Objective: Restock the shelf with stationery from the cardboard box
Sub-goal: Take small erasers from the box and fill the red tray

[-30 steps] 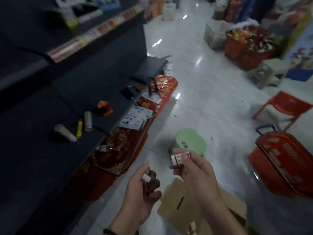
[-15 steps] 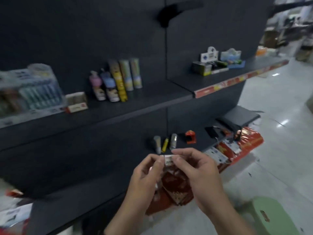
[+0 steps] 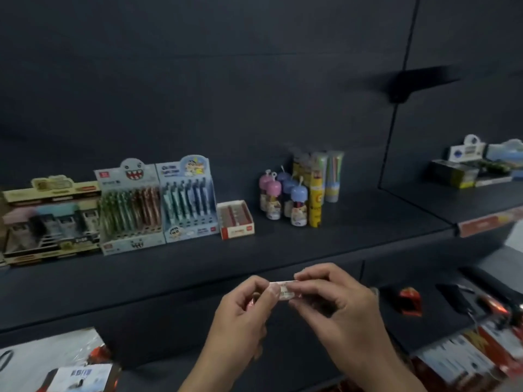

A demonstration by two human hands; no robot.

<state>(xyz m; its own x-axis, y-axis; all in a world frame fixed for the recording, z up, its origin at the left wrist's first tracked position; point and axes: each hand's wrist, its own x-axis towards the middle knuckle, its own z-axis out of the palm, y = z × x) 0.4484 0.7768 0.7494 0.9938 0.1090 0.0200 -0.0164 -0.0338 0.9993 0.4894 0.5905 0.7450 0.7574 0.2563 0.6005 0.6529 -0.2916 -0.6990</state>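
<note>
Left hand (image 3: 243, 315) and right hand (image 3: 339, 312), fingers curled, pinch opposite ends of a small white packet (image 3: 284, 291), held level in front of the dark shelf (image 3: 311, 247), below its front edge. On the shelf: a red-and-white box (image 3: 236, 219), pen display boxes (image 3: 186, 199) to its left, capped bottles (image 3: 283, 199) and tubes (image 3: 325, 176) to its right. A red object (image 3: 410, 301) lies on the lower shelf (image 3: 441, 323) at right.

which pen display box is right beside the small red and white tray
The pale blue pen display box with the cartoon boy header, next to the red-and-white tray; the toothy-monster box stands farther left.
</note>
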